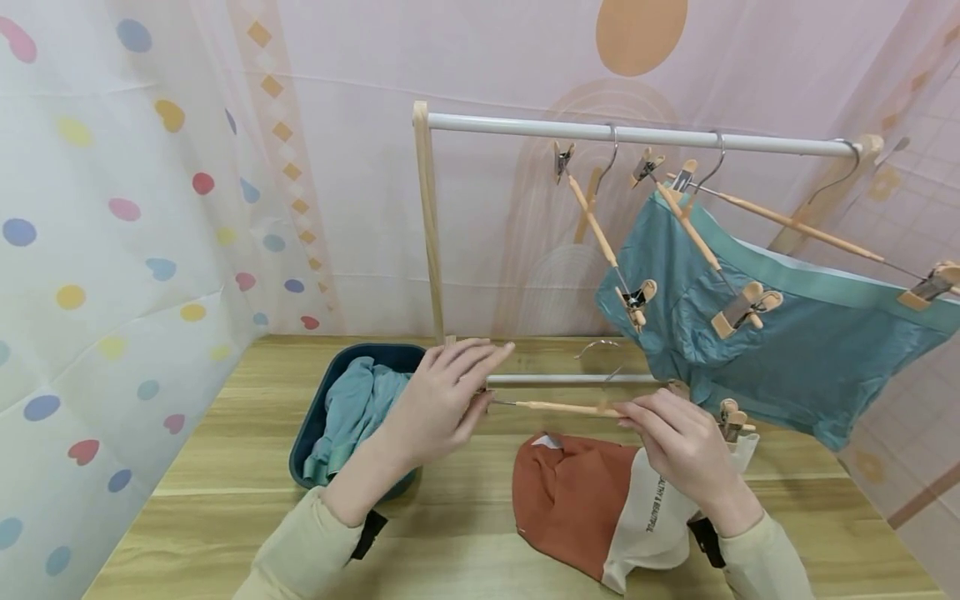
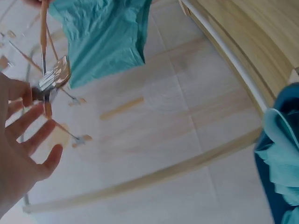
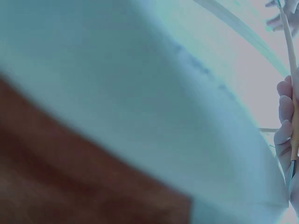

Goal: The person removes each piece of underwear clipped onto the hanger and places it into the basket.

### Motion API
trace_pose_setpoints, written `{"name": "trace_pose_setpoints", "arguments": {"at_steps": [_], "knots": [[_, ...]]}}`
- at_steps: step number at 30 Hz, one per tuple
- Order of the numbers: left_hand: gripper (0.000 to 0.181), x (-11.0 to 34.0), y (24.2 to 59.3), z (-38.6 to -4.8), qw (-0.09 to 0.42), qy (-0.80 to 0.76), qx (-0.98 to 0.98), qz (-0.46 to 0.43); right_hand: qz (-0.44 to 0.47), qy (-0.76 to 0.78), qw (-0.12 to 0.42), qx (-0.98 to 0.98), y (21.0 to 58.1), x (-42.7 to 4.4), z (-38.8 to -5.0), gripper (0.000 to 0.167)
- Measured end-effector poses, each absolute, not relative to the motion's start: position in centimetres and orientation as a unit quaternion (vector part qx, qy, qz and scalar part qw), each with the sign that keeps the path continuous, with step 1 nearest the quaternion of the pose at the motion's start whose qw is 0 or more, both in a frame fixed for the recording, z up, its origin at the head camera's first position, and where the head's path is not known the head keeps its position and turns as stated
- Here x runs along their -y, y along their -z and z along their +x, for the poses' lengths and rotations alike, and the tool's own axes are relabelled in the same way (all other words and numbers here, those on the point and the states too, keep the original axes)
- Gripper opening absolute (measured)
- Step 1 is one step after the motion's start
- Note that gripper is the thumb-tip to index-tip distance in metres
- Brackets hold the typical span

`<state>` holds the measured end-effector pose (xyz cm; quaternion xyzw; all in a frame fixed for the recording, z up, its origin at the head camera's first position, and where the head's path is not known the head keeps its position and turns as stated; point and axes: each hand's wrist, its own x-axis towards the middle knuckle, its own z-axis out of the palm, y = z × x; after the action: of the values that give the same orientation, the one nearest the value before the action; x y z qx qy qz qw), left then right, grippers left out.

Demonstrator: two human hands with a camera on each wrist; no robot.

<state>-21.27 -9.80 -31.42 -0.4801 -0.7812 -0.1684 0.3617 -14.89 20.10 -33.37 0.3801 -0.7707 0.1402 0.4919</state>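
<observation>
Hanger [image 1: 562, 407] gripped in my curled right hand [image 1: 678, 442], left hand [image 1: 442, 396] spread and fingers extended beside its left clip [image 2: 55, 77], contact unclear, I'd best keep it level so the rust-and-white garment [image 1: 573, 500], below at near right, doesn't twist.

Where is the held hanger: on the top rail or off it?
Off: the right hand grips the hanger well below the top rail, its hook clear of it.
</observation>
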Motion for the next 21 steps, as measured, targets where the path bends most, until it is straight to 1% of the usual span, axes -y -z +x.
{"name": "trace_pose_setpoints", "arguments": {"at_steps": [1, 3, 6, 9, 11, 14, 17, 21], "knots": [[0.038, 9.6, 31.4, -21.1, 0.376, 0.155, 0.774, -0.485, 0.381, -0.142, 0.491, 0.77, 33.4, -20.0, -14.9, 0.032], [0.028, 9.1, 31.6, -20.8, 0.41, 0.126, 0.755, -0.495, 0.383, -0.146, 0.489, 0.77, 33.4, -19.9, -14.9, 0.032], [0.015, 8.7, 32.0, -20.5, 0.444, 0.098, 0.739, -0.497, 0.387, -0.153, 0.487, 0.768, 33.3, -19.8, -14.9, 0.03], [0.01, 8.6, 32.3, -20.4, 0.446, 0.103, 0.741, -0.492, 0.392, -0.152, 0.489, 0.764, 33.2, -19.6, -14.9, 0.029], [0.012, 8.5, 32.5, -20.4, 0.44, 0.12, 0.742, -0.491, 0.393, -0.147, 0.492, 0.762, 33.2, -19.4, -14.9, 0.028], [0.021, 8.4, 32.7, -20.4, 0.433, 0.147, 0.74, -0.492, 0.388, -0.127, 0.498, 0.766, 33.0, -19.2, -14.8, 0.028], [0.028, 8.5, 32.7, -20.3, 0.439, 0.164, 0.734, -0.491, 0.373, -0.09, 0.501, 0.776, 32.7, -19.0, -14.5, 0.03], [0.029, 8.5, 32.7, -20.2, 0.439, 0.178, 0.731, -0.491, 0.354, -0.058, 0.494, 0.792, 32.0, -19.3, -13.7, 0.035]]}}
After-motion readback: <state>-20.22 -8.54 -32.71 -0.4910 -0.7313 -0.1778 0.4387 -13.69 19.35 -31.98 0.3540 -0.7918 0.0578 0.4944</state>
